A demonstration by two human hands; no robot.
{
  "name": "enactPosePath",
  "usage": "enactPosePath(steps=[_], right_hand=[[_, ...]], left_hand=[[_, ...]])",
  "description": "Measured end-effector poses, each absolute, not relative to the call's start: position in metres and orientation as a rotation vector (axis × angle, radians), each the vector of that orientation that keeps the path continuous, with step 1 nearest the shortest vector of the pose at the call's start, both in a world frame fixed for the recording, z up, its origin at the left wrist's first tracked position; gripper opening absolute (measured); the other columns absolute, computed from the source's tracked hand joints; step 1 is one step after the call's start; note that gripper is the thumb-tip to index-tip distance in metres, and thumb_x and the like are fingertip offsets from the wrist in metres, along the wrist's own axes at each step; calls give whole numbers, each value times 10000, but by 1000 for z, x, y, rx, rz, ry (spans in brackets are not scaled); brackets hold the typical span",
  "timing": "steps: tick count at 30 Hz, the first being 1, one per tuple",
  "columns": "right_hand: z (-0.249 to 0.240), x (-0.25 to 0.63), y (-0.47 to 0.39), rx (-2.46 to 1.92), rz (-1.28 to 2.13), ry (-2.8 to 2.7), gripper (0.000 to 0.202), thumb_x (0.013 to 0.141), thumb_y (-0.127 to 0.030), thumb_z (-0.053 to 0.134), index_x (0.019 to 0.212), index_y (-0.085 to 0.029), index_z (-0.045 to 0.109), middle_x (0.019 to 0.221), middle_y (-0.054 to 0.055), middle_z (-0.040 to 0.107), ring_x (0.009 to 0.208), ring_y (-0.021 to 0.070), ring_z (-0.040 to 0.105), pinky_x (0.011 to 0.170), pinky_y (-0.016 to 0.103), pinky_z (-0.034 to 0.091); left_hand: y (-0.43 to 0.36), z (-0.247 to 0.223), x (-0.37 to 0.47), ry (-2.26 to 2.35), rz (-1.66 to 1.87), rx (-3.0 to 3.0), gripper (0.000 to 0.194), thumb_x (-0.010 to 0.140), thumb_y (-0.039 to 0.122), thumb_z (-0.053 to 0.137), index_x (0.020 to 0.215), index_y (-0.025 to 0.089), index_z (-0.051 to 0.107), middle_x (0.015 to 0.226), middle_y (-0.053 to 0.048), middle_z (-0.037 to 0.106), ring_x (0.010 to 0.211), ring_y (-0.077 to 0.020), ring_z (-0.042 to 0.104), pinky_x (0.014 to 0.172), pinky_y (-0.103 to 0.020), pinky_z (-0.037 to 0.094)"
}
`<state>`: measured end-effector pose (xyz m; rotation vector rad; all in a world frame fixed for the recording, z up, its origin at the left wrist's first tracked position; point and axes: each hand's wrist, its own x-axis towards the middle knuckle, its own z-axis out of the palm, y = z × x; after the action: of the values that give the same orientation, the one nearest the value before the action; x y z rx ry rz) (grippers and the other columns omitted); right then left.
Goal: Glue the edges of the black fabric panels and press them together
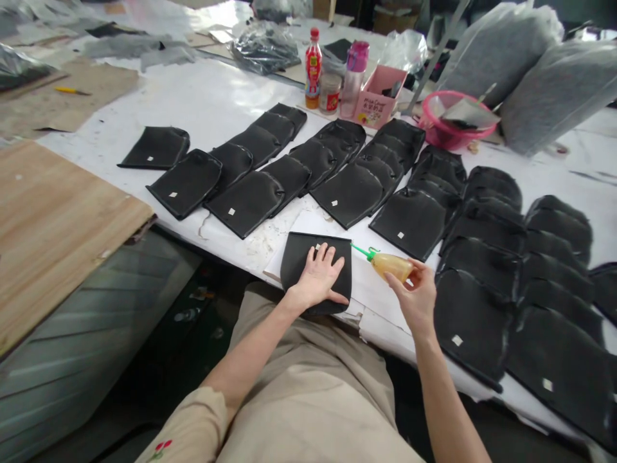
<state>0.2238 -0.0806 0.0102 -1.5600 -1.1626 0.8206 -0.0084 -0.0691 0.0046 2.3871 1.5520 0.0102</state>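
resting left fingers (330,255) spread on a smooth, round-ended black panel (296,260) at the worktop's (385,305) near edge, gripping a translucent amber, green-nozzled bottle (388,265) in right fingers (422,272).

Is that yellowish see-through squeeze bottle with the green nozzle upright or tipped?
Tipped: the squeeze bottle is held nearly sideways in the right hand, its thin green nozzle pointing toward the flat black panel.

Black piece (297,258) partly hidden under left hand (318,280).
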Motion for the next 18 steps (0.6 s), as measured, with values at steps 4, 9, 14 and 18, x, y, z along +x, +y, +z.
enactPosePath(steps=[4, 9, 14, 18], right_hand=[[15, 225, -72, -1588, 744, -1312, 689, 664, -528, 887, 1195, -219, 574, 1102, 59, 644, 926, 224, 653, 762, 356, 564], [16, 223, -60, -1588, 628, -1458, 666, 683, -528, 866, 1199, -211, 586, 1122, 76, 650, 925, 242, 648, 752, 377, 557], [15, 221, -50, -1613, 507, -1582, 641, 727, -548, 816, 1208, -190, 589, 1128, 98, 662, 933, 260, 655, 768, 403, 562], [16, 221, -45, -1610, 457, -1647, 632, 744, -572, 792, 1210, -191, 597, 1142, 104, 664, 938, 264, 659, 772, 408, 568]], left_hand=[[-68, 5, -3, 1581, -6, 2394, 1139, 575, 775, 819, 1473, 143, 517, 1566, -278, 412, 1486, -481, 311, 1193, -676, 244], [-65, 4, 1, 1608, -26, 2400, 1166, 566, 785, 818, 1484, 138, 504, 1569, -284, 405, 1481, -491, 312, 1180, -691, 251], [-64, 2, 2, 1627, -40, 2417, 1175, 569, 807, 798, 1492, 146, 493, 1577, -274, 397, 1487, -482, 299, 1182, -686, 250], [-66, 0, 1, 1631, -38, 2421, 1163, 578, 797, 801, 1492, 146, 494, 1578, -270, 397, 1488, -479, 299, 1183, -684, 252]])
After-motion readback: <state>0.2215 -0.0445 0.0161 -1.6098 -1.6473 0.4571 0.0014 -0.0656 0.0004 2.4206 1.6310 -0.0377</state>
